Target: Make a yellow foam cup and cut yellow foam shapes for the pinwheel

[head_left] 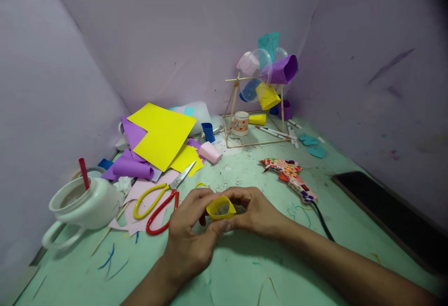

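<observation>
My left hand (187,236) and my right hand (255,212) meet over the green table, both pinched on a small yellow paper ring (220,207) held between the fingertips. The ring's open side faces up. Red and yellow scissors (161,199) lie just left of my left hand, and a patterned glue gun (290,177) with a black cord lies to the right, beyond my right hand.
Sheets of yellow paper (161,134), purple and pink paper are piled at the back left. A white mug (86,205) holding a red stick stands at left. A stick-frame paper wheel model (262,91) stands at the back. A dark phone (381,210) lies at right.
</observation>
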A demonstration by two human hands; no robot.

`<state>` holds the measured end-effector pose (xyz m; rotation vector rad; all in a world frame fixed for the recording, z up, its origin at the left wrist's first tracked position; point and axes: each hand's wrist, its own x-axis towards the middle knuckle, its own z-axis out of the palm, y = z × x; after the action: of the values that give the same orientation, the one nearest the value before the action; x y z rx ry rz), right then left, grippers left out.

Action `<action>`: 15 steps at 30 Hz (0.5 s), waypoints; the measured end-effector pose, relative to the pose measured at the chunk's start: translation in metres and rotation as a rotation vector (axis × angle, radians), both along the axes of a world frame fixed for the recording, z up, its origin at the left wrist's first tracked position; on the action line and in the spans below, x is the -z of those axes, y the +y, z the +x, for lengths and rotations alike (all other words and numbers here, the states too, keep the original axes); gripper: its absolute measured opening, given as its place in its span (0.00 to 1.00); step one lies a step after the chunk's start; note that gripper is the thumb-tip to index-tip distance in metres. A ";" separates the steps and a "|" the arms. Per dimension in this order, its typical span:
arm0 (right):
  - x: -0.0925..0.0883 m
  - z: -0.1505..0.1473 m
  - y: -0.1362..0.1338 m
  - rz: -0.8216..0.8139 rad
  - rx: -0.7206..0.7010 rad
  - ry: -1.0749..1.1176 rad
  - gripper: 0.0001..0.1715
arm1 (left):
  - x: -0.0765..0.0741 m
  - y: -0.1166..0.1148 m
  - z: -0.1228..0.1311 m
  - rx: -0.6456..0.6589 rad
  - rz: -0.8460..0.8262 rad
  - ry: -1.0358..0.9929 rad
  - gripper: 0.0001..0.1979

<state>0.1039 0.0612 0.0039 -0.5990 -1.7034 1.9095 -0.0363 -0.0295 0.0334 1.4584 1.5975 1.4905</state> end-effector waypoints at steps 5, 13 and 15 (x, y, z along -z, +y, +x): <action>0.000 -0.002 -0.004 -0.111 0.038 0.012 0.18 | -0.002 0.000 0.000 0.011 0.026 0.037 0.13; 0.001 -0.005 -0.010 -0.106 0.054 0.006 0.18 | 0.002 0.002 -0.002 -0.034 -0.048 0.047 0.13; -0.004 -0.002 -0.009 -0.102 0.013 -0.049 0.20 | 0.002 0.002 -0.006 0.038 -0.018 0.054 0.09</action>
<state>0.1015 0.0523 0.0084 -0.6996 -1.6355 1.9970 -0.0424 -0.0275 0.0316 1.5221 1.6012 1.4231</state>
